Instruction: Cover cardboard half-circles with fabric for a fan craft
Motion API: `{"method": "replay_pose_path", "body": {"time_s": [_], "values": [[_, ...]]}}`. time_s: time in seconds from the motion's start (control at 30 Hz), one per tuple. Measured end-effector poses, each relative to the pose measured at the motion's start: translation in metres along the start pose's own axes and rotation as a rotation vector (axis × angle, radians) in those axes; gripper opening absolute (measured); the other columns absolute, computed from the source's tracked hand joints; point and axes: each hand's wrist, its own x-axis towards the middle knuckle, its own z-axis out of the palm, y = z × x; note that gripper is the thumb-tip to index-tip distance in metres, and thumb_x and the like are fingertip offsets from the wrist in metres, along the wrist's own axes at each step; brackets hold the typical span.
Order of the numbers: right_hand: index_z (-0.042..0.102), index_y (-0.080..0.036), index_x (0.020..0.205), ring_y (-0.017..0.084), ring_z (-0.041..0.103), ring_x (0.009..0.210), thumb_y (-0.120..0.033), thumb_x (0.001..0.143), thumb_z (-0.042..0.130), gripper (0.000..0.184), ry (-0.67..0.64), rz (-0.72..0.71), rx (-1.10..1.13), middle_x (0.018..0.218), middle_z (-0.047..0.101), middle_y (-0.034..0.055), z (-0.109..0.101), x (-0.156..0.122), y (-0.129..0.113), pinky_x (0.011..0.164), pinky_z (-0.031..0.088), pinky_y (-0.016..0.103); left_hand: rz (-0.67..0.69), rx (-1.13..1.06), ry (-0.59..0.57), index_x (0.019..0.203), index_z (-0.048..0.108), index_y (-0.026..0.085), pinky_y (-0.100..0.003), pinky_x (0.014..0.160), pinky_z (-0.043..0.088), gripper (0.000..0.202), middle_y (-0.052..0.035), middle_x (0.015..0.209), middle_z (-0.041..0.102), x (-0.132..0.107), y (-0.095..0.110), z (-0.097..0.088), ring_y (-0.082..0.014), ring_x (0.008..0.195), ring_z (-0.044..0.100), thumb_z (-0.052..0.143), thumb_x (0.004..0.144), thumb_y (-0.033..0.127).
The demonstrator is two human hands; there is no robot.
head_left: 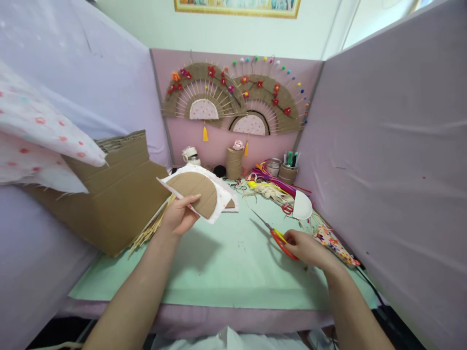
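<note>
My left hand (pixel 181 214) grips a half-round cardboard piece (pixel 199 188) together with the white, red-dotted fabric (pixel 220 200) around its edge, held above the table. The thumb lies on the cardboard face. Over on the right, my right hand (pixel 302 245) is closed on the handles of red and yellow scissors (pixel 280 238). Their blades point away from me and to the left, low over the green tabletop. Behind the left hand's piece, another fabric-edged cardboard piece (pixel 230 204) is partly hidden.
Large cardboard (pixel 120 204) leans at left, with thin sticks (pixel 153 228) beside it. Dotted cloth (pixel 44 131) hangs over it. Two decorated fans (pixel 277 102) are on the back panel. At right lie a white half-round piece (pixel 302 206), small red scissors (pixel 287 209) and a floral-covered tool (pixel 335 245).
</note>
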Motion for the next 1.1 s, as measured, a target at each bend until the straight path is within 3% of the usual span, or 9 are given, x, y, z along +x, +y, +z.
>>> {"method": "replay_pose_path", "body": {"time_s": [0.1, 0.2, 0.33, 0.47, 0.7, 0.97, 1.1], "values": [[0.058, -0.017, 0.081, 0.011, 0.049, 0.056, -0.034, 0.071, 0.064, 0.02, -0.146, -0.104, 0.538, 0.066, 0.06, 0.0001, 0.016, -0.008, -0.024, 0.053, 0.034, 0.024, 0.033, -0.059, 0.003, 0.118, 0.062, 0.021, -0.046, 0.091, 0.056, 0.057, -0.0045, 0.099, 0.074, 0.002, 0.002, 0.006, -0.0233, 0.095, 0.07, 0.064, 0.066, -0.003], [0.058, -0.018, 0.092, 0.009, 0.046, 0.055, -0.044, 0.069, 0.073, 0.038, -0.136, -0.249, 1.013, 0.07, 0.055, -0.002, 0.039, -0.005, -0.062, 0.052, 0.034, 0.023, 0.106, -0.132, 0.018, 0.115, 0.063, 0.022, -0.043, 0.091, 0.056, 0.056, -0.0036, 0.099, 0.074, 0.005, 0.004, 0.016, -0.0224, 0.095, 0.07, 0.063, 0.065, -0.004], [0.059, -0.022, 0.106, 0.01, 0.048, 0.065, -0.056, 0.06, 0.081, 0.061, -0.123, -0.424, 1.36, 0.082, 0.051, -0.0012, 0.065, 0.014, -0.111, 0.059, 0.041, 0.024, 0.209, -0.226, 0.095, 0.11, 0.065, 0.022, -0.039, 0.089, 0.056, 0.05, -0.002, 0.096, 0.074, 0.012, 0.002, 0.029, -0.0211, 0.096, 0.069, 0.062, 0.067, -0.002], [0.062, -0.02, 0.096, 0.009, 0.046, 0.062, -0.072, 0.066, 0.068, 0.06, -0.215, -0.413, 1.402, 0.078, 0.049, -0.0006, 0.087, 0.032, -0.133, 0.054, 0.04, 0.022, 0.239, -0.261, 0.166, 0.105, 0.067, 0.021, -0.033, 0.085, 0.056, 0.044, -0.0012, 0.092, 0.075, 0.016, -0.008, 0.029, -0.019, 0.094, 0.069, 0.062, 0.068, -0.001], [0.063, -0.019, 0.092, 0.01, 0.048, 0.059, -0.079, 0.063, 0.063, 0.066, -0.269, -0.351, 1.302, 0.074, 0.05, -0.0007, 0.114, 0.041, -0.122, 0.051, 0.043, 0.023, 0.272, -0.186, 0.171, 0.102, 0.067, 0.024, -0.033, 0.088, 0.053, 0.043, 0.0016, 0.092, 0.074, 0.02, -0.029, 0.012, -0.018, 0.097, 0.067, 0.066, 0.064, 0.003], [0.06, -0.017, 0.088, 0.009, 0.048, 0.055, -0.083, 0.055, 0.064, 0.073, -0.267, -0.311, 1.25, 0.071, 0.049, -0.0019, 0.112, 0.034, -0.129, 0.047, 0.043, 0.023, 0.321, -0.141, 0.175, 0.1, 0.066, 0.026, -0.034, 0.087, 0.052, 0.044, 0.0023, 0.09, 0.073, 0.021, -0.039, 0.011, -0.0191, 0.098, 0.067, 0.072, 0.06, 0.006], [0.059, -0.017, 0.086, 0.008, 0.048, 0.054, -0.079, 0.059, 0.065, 0.067, -0.245, -0.303, 1.229, 0.071, 0.05, -0.0021, 0.106, 0.03, -0.131, 0.047, 0.043, 0.023, 0.323, -0.109, 0.147, 0.101, 0.065, 0.025, -0.033, 0.086, 0.052, 0.047, 0.0024, 0.088, 0.073, 0.019, -0.045, 0.012, -0.0177, 0.093, 0.067, 0.077, 0.058, 0.01]]}}
